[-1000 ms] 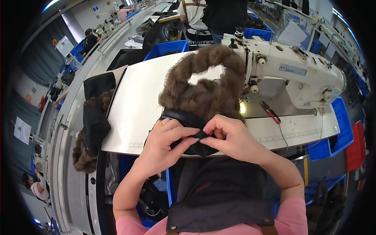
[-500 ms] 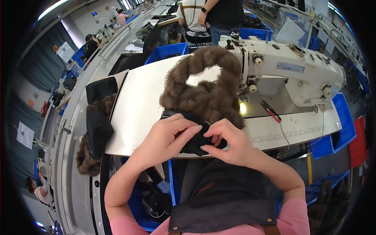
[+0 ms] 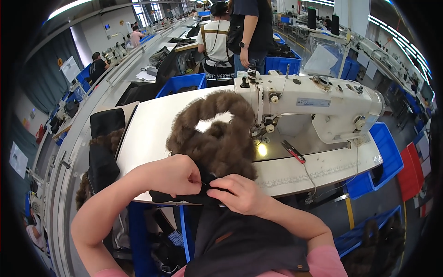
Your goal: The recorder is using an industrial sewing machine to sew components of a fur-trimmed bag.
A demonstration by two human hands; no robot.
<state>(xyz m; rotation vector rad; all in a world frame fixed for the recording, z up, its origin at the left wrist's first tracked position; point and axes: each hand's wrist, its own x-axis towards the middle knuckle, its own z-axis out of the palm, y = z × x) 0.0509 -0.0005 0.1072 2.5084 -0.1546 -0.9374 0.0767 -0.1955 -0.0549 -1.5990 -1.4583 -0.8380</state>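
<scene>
A brown fur piece, looped into a ring at its far end, lies on the white sewing table. Black fabric joins its near side and reaches the table's front edge. My left hand is curled over this fabric, knuckles up, with its fingertips pinched on it. Close by on the right, my right hand pinches the same fabric between thumb and fingers. A tiny pale spot shows between the fingertips, too small to name. The hands cover much of the fabric.
A white sewing machine stands right of the fur, its lamp lit. Red-handled thread snips lie on its bed. More fur and black pieces hang at the left. Blue bins flank the table. Two people are beyond it.
The view has tilted up, shifting the scene down and left. My left hand has turned from fingers extended in a pinch to a curled grip. More black fabric shows left, beneath that hand.
</scene>
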